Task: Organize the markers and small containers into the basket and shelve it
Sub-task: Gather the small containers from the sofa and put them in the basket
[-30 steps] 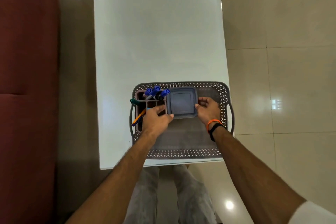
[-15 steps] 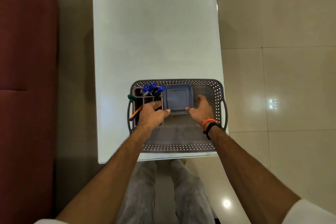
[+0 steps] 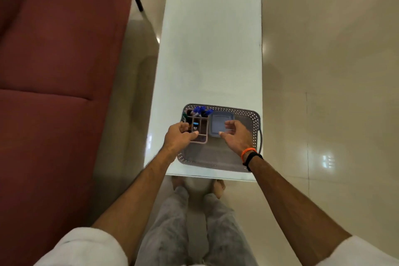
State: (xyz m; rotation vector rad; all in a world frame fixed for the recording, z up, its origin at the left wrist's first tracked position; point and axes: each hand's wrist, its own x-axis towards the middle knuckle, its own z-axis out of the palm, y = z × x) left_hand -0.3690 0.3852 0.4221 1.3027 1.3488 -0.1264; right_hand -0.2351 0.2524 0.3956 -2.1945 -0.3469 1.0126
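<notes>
Looking down past my grey trouser legs [image 3: 194, 227] and bare feet on the tiled floor [image 3: 323, 114]; both forearms reach forward over the near end of the white tabletop [image 3: 211, 49].

Basket [image 3: 257, 119] sits at the near edge of the tabletop, close to me, probably so it can be lifted without a stretch. Grey, perforated walls, a handle showing on its right side.

Left hand [image 3: 179, 136] is over the basket's left wall, fingers curled, thumb touching the near rim of the divided organizer [image 3: 199, 130]. Whether it grips the organizer, the basket wall, or nothing, I cannot tell.

Right hand [image 3: 235, 136] hovers above the square lidded container [image 3: 221, 123], fingers loosely spread and holding nothing. Orange and black bands on that wrist.

Organizer and container stand side by side against the basket's far-left wall, likely packed tight so they don't slide when carried. Markers [image 3: 201, 111] stand upright in the organizer's far cells, blue caps up.

My read: loading looks done; what remains is taking the handles and shelving. No shelf in view.

Red sofa [image 3: 54, 60] runs along the left.
</notes>
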